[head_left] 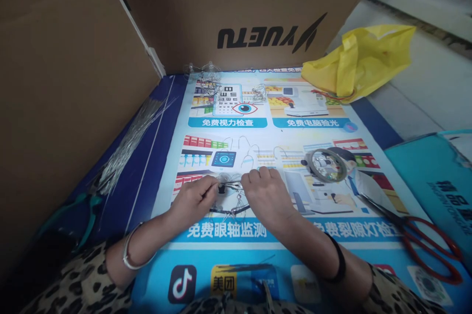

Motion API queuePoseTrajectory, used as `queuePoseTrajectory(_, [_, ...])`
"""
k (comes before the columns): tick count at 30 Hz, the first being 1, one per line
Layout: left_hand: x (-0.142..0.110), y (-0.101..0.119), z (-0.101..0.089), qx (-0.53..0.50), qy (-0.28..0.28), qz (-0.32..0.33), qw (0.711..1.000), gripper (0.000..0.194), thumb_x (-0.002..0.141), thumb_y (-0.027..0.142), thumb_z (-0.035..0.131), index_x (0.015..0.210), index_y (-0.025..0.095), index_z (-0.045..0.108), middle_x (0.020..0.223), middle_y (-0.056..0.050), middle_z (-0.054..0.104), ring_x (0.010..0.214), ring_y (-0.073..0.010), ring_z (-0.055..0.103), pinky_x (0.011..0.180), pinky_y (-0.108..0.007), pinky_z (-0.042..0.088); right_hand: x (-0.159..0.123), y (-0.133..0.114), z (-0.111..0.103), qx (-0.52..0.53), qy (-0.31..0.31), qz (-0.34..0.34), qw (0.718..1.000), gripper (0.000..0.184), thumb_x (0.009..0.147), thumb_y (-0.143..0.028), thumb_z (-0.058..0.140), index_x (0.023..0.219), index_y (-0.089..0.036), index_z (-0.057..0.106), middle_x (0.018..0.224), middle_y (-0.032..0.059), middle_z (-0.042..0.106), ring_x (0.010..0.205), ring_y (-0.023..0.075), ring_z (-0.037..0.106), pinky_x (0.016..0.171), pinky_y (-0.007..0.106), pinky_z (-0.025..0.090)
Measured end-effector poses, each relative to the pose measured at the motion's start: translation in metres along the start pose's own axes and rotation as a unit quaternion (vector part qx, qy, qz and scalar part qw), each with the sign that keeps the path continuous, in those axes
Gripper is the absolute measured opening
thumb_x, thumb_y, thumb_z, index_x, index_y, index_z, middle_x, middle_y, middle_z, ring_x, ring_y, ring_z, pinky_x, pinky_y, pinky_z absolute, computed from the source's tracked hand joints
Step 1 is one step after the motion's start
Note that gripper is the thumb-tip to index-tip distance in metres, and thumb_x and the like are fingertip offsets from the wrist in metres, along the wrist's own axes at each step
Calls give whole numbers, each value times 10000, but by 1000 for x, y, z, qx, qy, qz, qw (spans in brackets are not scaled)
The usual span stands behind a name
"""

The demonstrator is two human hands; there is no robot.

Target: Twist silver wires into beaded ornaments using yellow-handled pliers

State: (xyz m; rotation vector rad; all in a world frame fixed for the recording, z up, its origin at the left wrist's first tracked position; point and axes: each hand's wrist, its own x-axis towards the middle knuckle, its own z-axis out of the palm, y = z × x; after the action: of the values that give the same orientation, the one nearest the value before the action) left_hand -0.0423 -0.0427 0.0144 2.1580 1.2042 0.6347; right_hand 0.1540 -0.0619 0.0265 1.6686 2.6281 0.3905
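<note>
My left hand (195, 198) and my right hand (267, 196) meet over a printed poster sheet. Between them is a wire piece with clear beads (239, 201), its strands looping below my fingers. Both hands are closed in a pinch on its thin wire, and the fingertips sit a short way apart. Exactly how the wire is gripped is partly hidden by my fingers. Just beyond the hands lie several short bent wires (248, 157). To the right of my right hand stands a round, shallow ring-shaped container (344, 172) with small shiny bits inside.
Red-handled scissors (429, 247) lie at right, teal-handled pliers (88, 211) at left beside a bundle of straight wires (127, 144). More beaded wire pieces (208, 78) are at the back. Cardboard walls (184, 19) rise behind and left. A yellow bag (376, 66) and teal bag (427, 171) flank the right.
</note>
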Motion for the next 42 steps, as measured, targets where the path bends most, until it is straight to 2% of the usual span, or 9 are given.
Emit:
queuePoseTrajectory(4, [1, 2, 0, -13, 1, -6, 1000, 200, 880, 187, 413, 759, 156, 570, 541, 34, 539, 489, -79, 497, 482, -182, 373, -1, -1, 1, -9, 9, 1, 1000, 111, 731, -57, 518, 713, -151, 575, 663, 81, 577, 634, 238, 504, 562, 330, 232])
queuePoseTrajectory(9, [0, -2, 3, 5, 15, 34, 999, 178, 871, 167, 423, 850, 155, 599, 588, 26, 575, 510, -79, 515, 494, -184, 385, -1, -1, 2, -15, 22, 3, 1000, 124, 723, -44, 511, 699, -143, 580, 643, 82, 576, 617, 234, 509, 554, 328, 227])
queuePoseTrajectory(16, [-1, -9, 5, 40, 22, 69, 997, 181, 872, 155, 426, 870, 157, 606, 599, 24, 584, 506, -81, 520, 497, -196, 383, -1, 0, -4, 17, -26, 5, 1000, 113, 724, -48, 518, 723, -144, 578, 680, 90, 594, 653, 221, 503, 566, 323, 240])
queuePoseTrajectory(20, [-2, -10, 5, 46, 24, 82, 995, 167, 867, 143, 432, 860, 154, 599, 595, 22, 587, 506, -84, 529, 498, -198, 385, 0, 4, -5, 28, -30, 2, 999, 102, 738, -66, 527, 727, -159, 567, 687, 79, 589, 673, 229, 502, 578, 325, 240])
queuePoseTrajectory(27, [-2, -6, 4, 53, 26, 53, 997, 140, 869, 168, 433, 852, 156, 572, 570, 30, 586, 492, -89, 547, 488, -193, 394, -2, 9, -4, 40, -12, 2, 999, 101, 739, -69, 544, 728, -167, 566, 694, 68, 583, 695, 219, 480, 609, 326, 236])
queuePoseTrajectory(42, [-1, -4, 4, 81, 30, 65, 994, 150, 874, 182, 425, 875, 160, 573, 580, 19, 614, 497, -102, 580, 491, -208, 406, 3, 3, -12, 33, -54, 1, 998, 130, 724, -38, 518, 729, -157, 569, 705, 86, 585, 701, 231, 493, 603, 334, 246])
